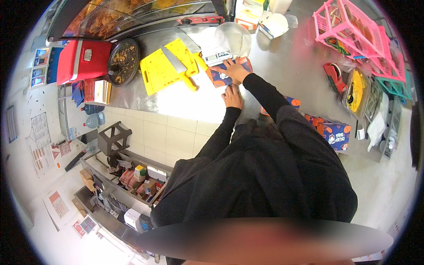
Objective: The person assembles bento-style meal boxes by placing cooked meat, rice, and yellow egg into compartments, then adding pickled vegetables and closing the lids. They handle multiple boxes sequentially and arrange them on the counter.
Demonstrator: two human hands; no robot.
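A flat printed carton (220, 80), dark blue and orange, lies on the steel counter beneath my hands. My right hand (236, 71) rests palm down across it with the fingers spread. Closer to my body, my left hand (232, 98) touches the counter by the carton's near edge, fingers stretched forward and slightly apart. Just beyond the carton stands a digital scale (217, 58) next to a clear round bowl (234, 38). To the left, a large knife (175, 61) with a yellow handle lies on a yellow cutting board (154, 76).
A black round pan (129, 56) with crumbs and a red cooler box (84, 62) stand at the left. A glass display case (128, 15) lines the back. Pink baskets (349, 27), a tub of yellow food (356, 90) and an upright printed box (336, 135) occupy the right.
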